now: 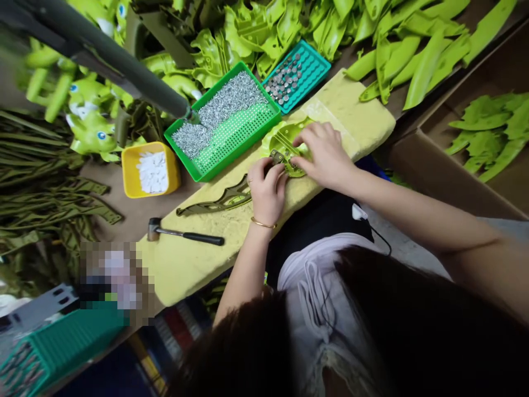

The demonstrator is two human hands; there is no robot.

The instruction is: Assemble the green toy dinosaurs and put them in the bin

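On the yellow padded board lies a lime-green plastic shell (285,135) with ribs inside. My left hand (266,187), a bracelet at its wrist, is closed on the end of a long, wavy olive-green plastic strip (223,199). That end lies over the shell, and the strip's free part reaches left across the board. My right hand (324,154) is closed on the shell's right side, its thumb and fingertips bent inward near the strip's end. Whether a small piece sits between those fingertips, I cannot tell.
A green basket (243,149) of screws, a teal tray (316,69) of small round metal pieces and a yellow tub (131,171) of white pieces stand beyond. A hammer (185,236) lies left. A dark tool (136,71) hangs above the basket. Lime-green parts (421,55) pile behind.
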